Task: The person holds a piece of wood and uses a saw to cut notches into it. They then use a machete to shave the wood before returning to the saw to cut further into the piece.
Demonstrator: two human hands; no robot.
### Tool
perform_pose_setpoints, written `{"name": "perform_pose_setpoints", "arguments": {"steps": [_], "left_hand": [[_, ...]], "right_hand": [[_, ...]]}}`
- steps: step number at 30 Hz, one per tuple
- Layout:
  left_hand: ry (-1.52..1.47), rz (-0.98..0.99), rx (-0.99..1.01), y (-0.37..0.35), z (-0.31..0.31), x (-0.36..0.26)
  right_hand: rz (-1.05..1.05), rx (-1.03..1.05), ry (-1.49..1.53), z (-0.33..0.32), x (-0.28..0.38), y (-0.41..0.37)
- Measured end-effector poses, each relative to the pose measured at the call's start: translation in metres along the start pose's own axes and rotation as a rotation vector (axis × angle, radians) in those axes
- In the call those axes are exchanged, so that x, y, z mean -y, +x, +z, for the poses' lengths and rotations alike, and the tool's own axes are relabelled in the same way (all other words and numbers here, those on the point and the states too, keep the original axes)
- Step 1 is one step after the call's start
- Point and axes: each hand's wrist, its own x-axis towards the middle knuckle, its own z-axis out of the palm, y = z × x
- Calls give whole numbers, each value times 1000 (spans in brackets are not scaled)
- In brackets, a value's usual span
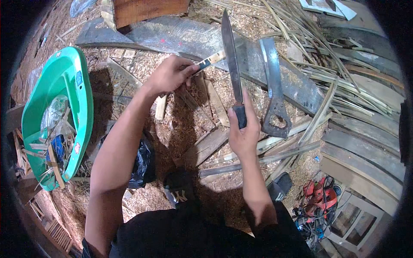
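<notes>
a person's right hand (244, 137) grips the dark handle of a long knife (231, 53), blade pointing forward, while the left hand (170, 76), apart from it and farther ahead, clamps a short wooden strip (211, 60) whose far end is at the blade; whether they touch cannot be told. left of the hands sits a green plastic tub (87, 107) with scraps; right, a saw-like tool (272, 73); beyond, a grey plank (142, 36) on shaving-strewn ground (180, 118).

The head camera looks from near above the left hand (171, 75) and right hand (245, 129). It faces forward, downward.
</notes>
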Motion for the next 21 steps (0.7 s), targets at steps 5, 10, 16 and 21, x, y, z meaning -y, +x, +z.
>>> {"name": "perform_pose_setpoints", "arguments": {"steps": [5,10,16,21], "left_hand": [[-78,-38,25,-1,3,-3],[-38,-48,10,-1,3,-3],[-36,-69,5,-2,5,-7],[-121,146,-58,0,17,4]], "right_hand": [[27,35,-42,12,2,8],[27,27,-51,17,0,10],[125,105,-7,14,7,12],[32,73,-85,18,10,5]]}}
